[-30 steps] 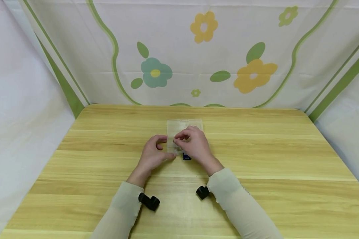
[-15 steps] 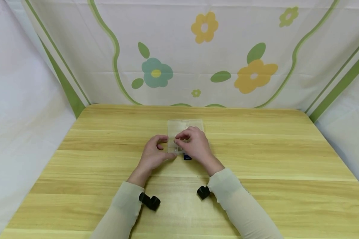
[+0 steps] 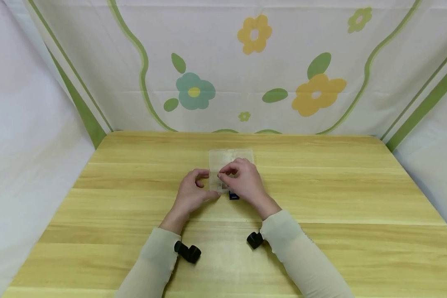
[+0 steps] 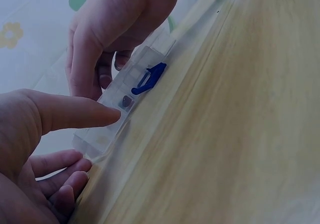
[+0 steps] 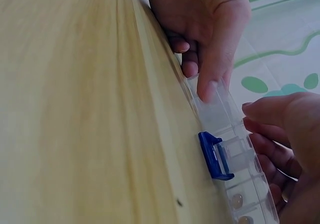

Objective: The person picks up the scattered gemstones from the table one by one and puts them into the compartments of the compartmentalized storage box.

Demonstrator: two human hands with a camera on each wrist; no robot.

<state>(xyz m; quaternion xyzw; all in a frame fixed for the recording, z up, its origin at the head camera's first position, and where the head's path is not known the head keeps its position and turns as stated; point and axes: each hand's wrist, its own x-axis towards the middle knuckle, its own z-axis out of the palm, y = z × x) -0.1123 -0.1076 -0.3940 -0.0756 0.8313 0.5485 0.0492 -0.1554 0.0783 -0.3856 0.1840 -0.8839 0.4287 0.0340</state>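
Note:
A clear plastic compartment box (image 3: pixel 214 182) lies on the table with its lid (image 3: pixel 223 155) raised at the back. Its blue latch (image 5: pixel 214 156) hangs on the front side. My left hand (image 3: pixel 191 190) holds the box's left end, thumb against the front and fingers at the side. Above the compartments, my right hand (image 3: pixel 243 180) brings thumb and index finger together on what looks like a small dark piece (image 5: pixel 247 103), too small to name. One compartment shows a dark bead-like piece (image 4: pixel 125 101); others farther right hold pale round pieces (image 5: pixel 237 200).
The wooden table (image 3: pixel 320 198) extends on all sides of the box. A flower-printed cloth (image 3: pixel 223 111) stands behind its far edge. Black wrist cameras (image 3: pixel 188 251) stick out from both sleeves.
Both hands and the box keep nearly the same positions. The whole view shifts very slightly to the right.

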